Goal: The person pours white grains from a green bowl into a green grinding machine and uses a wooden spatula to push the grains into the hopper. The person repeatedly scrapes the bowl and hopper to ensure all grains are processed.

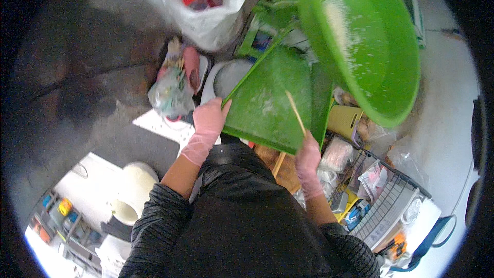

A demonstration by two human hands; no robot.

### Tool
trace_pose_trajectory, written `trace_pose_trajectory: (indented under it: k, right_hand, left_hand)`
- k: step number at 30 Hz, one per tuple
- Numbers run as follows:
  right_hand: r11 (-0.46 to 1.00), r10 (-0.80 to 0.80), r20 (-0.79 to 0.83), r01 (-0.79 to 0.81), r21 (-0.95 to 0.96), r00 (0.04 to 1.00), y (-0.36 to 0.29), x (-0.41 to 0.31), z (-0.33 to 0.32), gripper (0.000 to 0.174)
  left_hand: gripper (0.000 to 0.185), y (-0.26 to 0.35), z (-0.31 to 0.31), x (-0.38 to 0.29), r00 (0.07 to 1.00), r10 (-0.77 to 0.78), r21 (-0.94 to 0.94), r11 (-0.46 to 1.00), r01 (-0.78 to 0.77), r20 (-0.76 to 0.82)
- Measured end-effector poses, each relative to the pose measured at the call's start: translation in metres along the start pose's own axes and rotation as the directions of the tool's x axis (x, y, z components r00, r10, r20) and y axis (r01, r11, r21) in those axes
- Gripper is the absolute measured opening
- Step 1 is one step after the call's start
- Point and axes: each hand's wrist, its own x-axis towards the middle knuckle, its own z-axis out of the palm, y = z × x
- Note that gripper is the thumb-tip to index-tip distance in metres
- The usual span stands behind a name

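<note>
My left hand [208, 117], in a pink glove, grips the rim of a green rectangular plastic tray [266, 85]. The tray is tilted and blurred, with whitish residue on its floor. My right hand [308, 158], gloved in the same pink, holds a thin wooden stick [296, 112] that reaches over the tray. That hand is also at the tray's near right corner; whether it grips the tray too I cannot tell. Beyond the tray to the right is a large round green basin [389, 46], with white grains [339, 31] heaped along its inner side.
A white bag-lined bin [210, 23] stands at the far left, near a clear plastic bag [171, 92] and a pink glove [191, 65]. To my right are an olive plastic basket [343, 119], a wrapped package [337, 154] and a black wire basket [374, 197] of packets.
</note>
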Motion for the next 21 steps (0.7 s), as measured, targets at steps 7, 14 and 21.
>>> trace_pose_trajectory:
  k: [7, 14, 21]
  right_hand:
    - [0.293, 0.765, 0.118, -0.505, 0.812, 0.633, 0.082, 0.117, -0.031, 0.025]
    - [-0.086, 0.674, 0.298, -0.329, 0.94, 0.676, 0.099, 0.252, 0.004, 0.022]
    - [-0.155, 0.663, 0.33, -0.308, 0.939, 0.672, 0.088, 0.263, 0.006, 0.02]
  left_hand:
    - [0.037, 0.006, -0.007, 0.002, 0.989, -0.019, 0.088, 0.996, 0.007, 0.145]
    - [0.048, 0.011, -0.008, 0.002, 0.983, -0.066, 0.134, 0.99, 0.043, 0.174]
    - [0.047, 0.011, -0.005, 0.004, 0.967, -0.105, 0.215, 0.975, 0.054, 0.231]
